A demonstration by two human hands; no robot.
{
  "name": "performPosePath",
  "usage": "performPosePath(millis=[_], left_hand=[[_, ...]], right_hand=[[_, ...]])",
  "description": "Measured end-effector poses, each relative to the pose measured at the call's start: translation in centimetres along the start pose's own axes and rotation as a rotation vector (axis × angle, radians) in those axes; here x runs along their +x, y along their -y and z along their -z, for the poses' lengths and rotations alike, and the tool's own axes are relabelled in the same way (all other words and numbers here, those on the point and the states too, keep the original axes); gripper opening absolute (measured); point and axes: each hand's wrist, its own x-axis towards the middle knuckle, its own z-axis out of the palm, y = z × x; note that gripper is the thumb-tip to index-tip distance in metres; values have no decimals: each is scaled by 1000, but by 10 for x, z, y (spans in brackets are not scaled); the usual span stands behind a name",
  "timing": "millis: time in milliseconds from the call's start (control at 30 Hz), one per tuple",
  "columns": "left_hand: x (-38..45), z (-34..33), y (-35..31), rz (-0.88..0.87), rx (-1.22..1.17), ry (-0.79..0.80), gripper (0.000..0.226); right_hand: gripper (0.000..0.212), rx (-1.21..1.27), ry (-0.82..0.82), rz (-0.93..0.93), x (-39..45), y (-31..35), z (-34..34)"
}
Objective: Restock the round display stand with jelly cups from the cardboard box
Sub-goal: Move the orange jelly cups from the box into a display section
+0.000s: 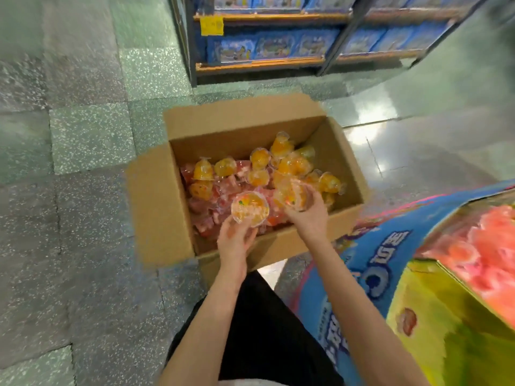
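Holding an orange jelly cup (250, 208) from below, the left hand (234, 240) curls its fingers under the base, lid facing up; light, slick plastic, best gripped round the rim. The right hand (306, 213) clasps another cup (297, 196) over the cardboard box (156, 207), display stand (390, 268) just beside

A shop: shelves (267, 37) stacked with blue boxed goods and a yellow price tag (212, 25), a printed display stand (418, 274) of cups, terrazzo floor (83, 162), an open stock box (156, 207).
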Motion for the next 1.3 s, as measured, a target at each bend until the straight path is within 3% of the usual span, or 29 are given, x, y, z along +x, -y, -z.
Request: performPosePath(millis=[67, 200, 367, 533, 767, 967, 1133, 1300], left_hand=[[-10, -17, -1, 0, 30, 38, 44], [-33, -52, 13, 68, 73, 154, 42], [-83, -89, 56, 83, 317, 433, 51], [-133, -113, 118, 148, 468, 580, 37], [-209, -127, 226, 268, 612, 734, 30], [-279, -124, 316, 371, 682, 776, 25], [-327, -114, 383, 443, 779, 775, 49], [-359, -101, 435, 489, 973, 792, 45]], right_hand=[[93, 11, -80, 21, -17, -5, 21], [79, 38, -269, 55, -50, -13, 69], [78, 112, -478, 18, -94, -45, 134], [73, 268, -671, -26, -152, -86, 195], [90, 286, -861, -191, -235, -179, 268], [92, 268, -953, -330, -313, -262, 316], [89, 324, -1075, -454, -381, -326, 342], [89, 394, -1205, -631, -426, -390, 360]])
